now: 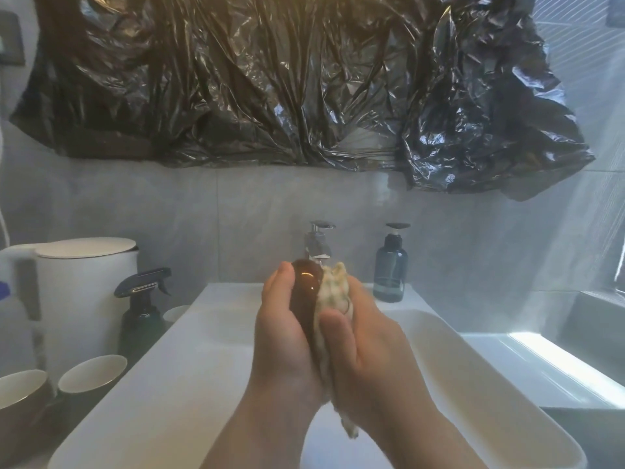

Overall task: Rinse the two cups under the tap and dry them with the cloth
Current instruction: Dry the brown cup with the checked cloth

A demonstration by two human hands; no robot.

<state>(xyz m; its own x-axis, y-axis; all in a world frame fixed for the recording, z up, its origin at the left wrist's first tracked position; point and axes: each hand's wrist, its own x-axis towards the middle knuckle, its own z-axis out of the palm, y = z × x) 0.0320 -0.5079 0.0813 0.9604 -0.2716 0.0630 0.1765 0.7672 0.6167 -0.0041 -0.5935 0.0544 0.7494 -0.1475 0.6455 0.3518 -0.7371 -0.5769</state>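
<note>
Both forearms reach in over the sink (pixel 473 367). Left hand (pixel 287 336) cradles a dark glossy cup (pixel 306 292) — fingers wrapped round its far side, thumb on the near side. Right hand (pixel 365 340) presses a pale cloth (pixel 333 299) against the cup's right flank, fingers clenched on the cloth; its tail hangs below the wrists. Cup is held above the basin, just in front of the tap (pixel 318 245). No water seen running.

Step in hand, by my reading: drying this cup. Next move calls for turning the cup in the left hand so the cloth reaches the rest — the inside cannot be seen.

Cup looks smooth, brown, wet-shiny with one highlight.

Left of the sink: two more cups (pixel 91 370) on the tabletop, white inside, dark outside. Which are the task's pair, I cannot tell. Behind them a spray bottle (pixel 142 309); a soap bottle (pixel 390 265) right of the tap.
</note>
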